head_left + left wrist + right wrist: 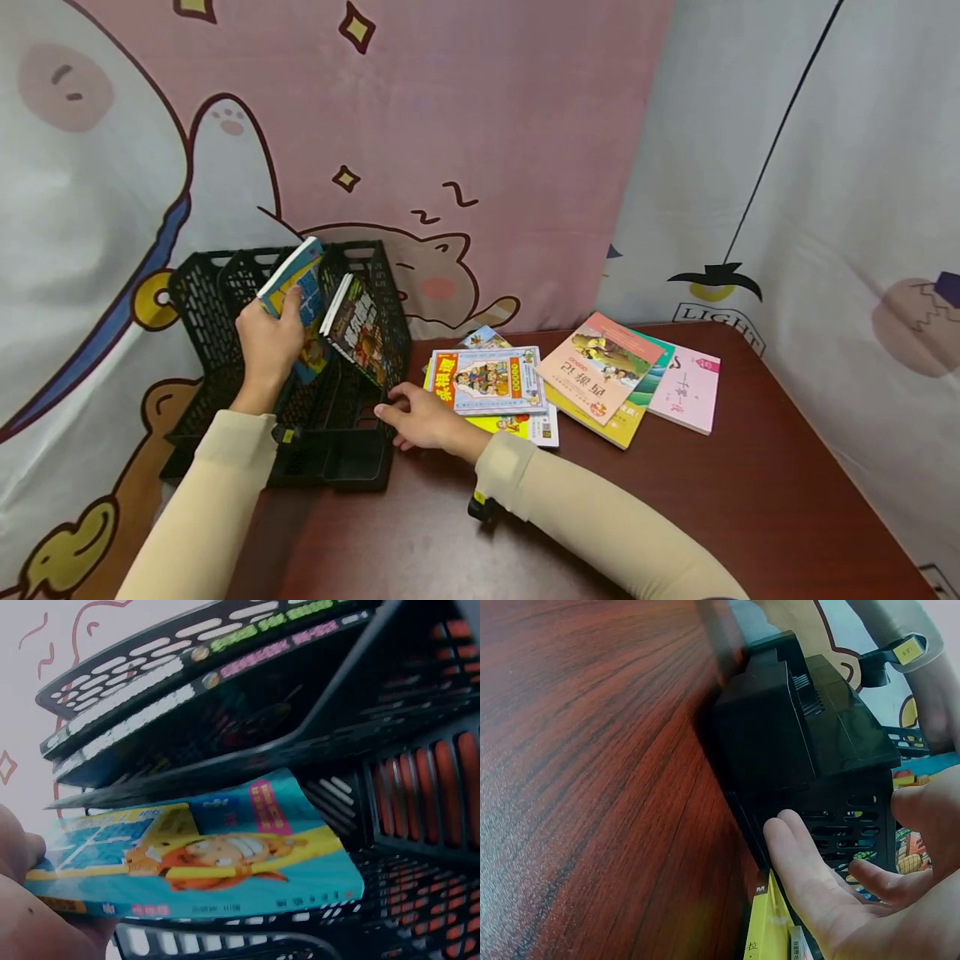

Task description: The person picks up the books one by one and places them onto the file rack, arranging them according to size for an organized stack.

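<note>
Left hand [270, 346] is pinching a glossy blue-and-yellow paperback [309, 304] by its upper end, cover leaning inside a black perforated plastic rack [358, 460] (probably light, bendy, slippery; best gripped across both covers). Right hand [431, 421] is hanging loose-fingered by the rack's right side, apparently holding nothing.

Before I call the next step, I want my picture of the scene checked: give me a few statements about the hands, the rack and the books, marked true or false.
1. The left hand holds a blue-and-yellow book. True.
2. The right hand holds a book too. False: the right hand holds no book and is at the right side of the black rack.
3. Dark books are in the black rack. True.
4. The pale pink book is inside the black rack. False: the pale pink book lies on the table.
5. In the head view, the salmon book lies left of the pale pink book. True.
</note>
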`<state>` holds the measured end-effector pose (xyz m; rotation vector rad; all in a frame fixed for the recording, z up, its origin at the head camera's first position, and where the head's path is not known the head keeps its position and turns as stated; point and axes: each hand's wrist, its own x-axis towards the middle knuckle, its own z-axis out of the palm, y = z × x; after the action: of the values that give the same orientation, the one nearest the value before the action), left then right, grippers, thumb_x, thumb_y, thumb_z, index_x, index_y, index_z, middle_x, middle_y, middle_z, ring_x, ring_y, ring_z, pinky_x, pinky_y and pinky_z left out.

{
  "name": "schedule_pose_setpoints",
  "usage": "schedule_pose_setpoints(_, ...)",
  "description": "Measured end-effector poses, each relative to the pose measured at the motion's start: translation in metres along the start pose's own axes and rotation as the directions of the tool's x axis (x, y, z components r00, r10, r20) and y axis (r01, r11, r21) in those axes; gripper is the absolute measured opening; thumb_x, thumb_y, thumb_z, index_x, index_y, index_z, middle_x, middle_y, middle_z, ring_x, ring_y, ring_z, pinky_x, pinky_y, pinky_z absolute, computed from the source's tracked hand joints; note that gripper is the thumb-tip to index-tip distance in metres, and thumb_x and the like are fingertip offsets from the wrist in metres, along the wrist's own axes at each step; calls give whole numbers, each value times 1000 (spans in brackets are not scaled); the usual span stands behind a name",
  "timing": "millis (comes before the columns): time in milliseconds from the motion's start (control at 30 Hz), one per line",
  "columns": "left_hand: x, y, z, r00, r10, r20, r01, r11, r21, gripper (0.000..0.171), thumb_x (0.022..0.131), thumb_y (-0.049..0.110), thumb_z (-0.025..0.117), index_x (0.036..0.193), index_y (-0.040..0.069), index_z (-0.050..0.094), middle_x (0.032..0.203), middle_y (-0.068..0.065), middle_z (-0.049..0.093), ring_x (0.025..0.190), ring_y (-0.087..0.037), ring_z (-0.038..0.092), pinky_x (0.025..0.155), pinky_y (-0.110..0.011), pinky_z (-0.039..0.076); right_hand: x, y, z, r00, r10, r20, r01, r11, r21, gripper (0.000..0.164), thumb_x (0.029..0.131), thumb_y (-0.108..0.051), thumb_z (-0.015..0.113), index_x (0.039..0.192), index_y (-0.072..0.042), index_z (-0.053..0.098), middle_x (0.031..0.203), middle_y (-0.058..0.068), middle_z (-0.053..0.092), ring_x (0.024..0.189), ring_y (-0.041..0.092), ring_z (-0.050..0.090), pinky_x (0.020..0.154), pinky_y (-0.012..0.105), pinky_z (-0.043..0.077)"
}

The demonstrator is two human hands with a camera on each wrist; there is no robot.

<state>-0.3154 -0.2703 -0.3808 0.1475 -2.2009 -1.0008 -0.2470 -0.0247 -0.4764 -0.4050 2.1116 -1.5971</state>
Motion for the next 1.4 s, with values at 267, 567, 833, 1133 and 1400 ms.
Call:
schedule_pose_setpoints(267, -6, -2, 10, 991, 3, 133, 0, 1000, -26, 53, 112, 48, 59, 108, -1, 78, 91, -20, 74, 65, -3, 55, 64, -19, 45, -1, -2, 0, 1000, 1, 15, -1, 1000, -6, 57, 112, -42, 66, 155, -7, 54, 132, 12, 76, 92, 37, 83, 79, 48, 69)
schedule_pose_setpoints(567, -8, -7, 3, 925, -28, 378, 95, 983, -159, 60, 117, 50, 47, 141, -1, 69, 120, -23, 70, 80, -2, 63, 71, -18, 55, -1, -2, -2, 1000, 4, 7, -4, 1000, -18, 57, 112, -44, 66, 155, -8, 54, 132, 11, 76, 93, 37, 83, 79, 48, 69)
schedule_pose_setpoints(833, -6, -23, 1, 847, -86, 525, 196, 968, -158, 57, 119, 40, 43, 156, -3, 57, 110, -4, 71, 86, -5, 70, 77, -30, 64, 0, -1, 0, 1000, 6, 2, -6, 1000, -14, 57, 112, -43, 66, 155, -9, 54, 132, 10, 75, 91, 36, 82, 79, 49, 69)
schedule_pose_setpoints(1133, -7, -31, -3, 778, -82, 623, 211, 968, -135, 52, 114, 15, 37, 161, -4, 49, 113, -16, 74, 89, -25, 75, 77, -41, 64, 5, 4, 5, 1000, -18, -19, 18, 1000, 3, 53, 111, -40, 68, 148, -5, 57, 125, 12, 78, 87, 39, 83, 73, 49, 69)
schedule_pose_setpoints(1400, -13, -29, 2, 715, -69, 696, 79, 997, 17, 75, 108, 11, 49, 178, 16, 22, 164, -31, 52, 101, -33, 61, 78, -39, 49, 4, 4, 3, 1000, -8, -18, 8, 1000, -5, 54, 111, -42, 68, 150, -6, 57, 127, 12, 77, 88, 37, 83, 74, 48, 69)
